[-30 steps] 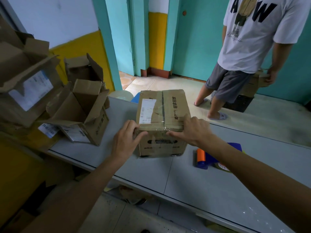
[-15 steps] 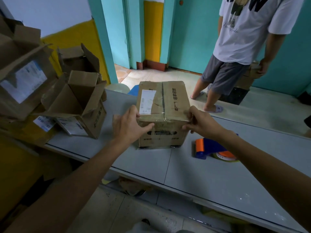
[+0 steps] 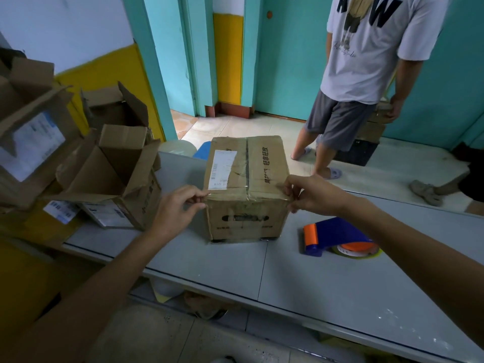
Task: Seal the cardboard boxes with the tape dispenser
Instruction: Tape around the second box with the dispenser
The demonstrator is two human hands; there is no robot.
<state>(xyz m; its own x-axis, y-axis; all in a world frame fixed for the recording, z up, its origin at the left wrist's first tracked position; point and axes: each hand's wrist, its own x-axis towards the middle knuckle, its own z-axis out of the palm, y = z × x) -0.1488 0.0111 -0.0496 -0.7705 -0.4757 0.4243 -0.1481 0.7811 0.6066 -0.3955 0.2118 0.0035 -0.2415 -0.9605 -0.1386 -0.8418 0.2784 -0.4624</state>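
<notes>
Open cartons [image 3: 112,174] crowd the table [image 3: 209,268] left of the taped box [image 3: 246,189]; the tape dispenser [image 3: 337,238] lies near its right side; toward me the tabletop lies bare.

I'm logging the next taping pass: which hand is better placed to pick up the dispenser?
Right. The dispenser lies on the table right of the box, close to the right hand. The left hand pinches the box's left corner, so the box stands between it and the dispenser.
</notes>
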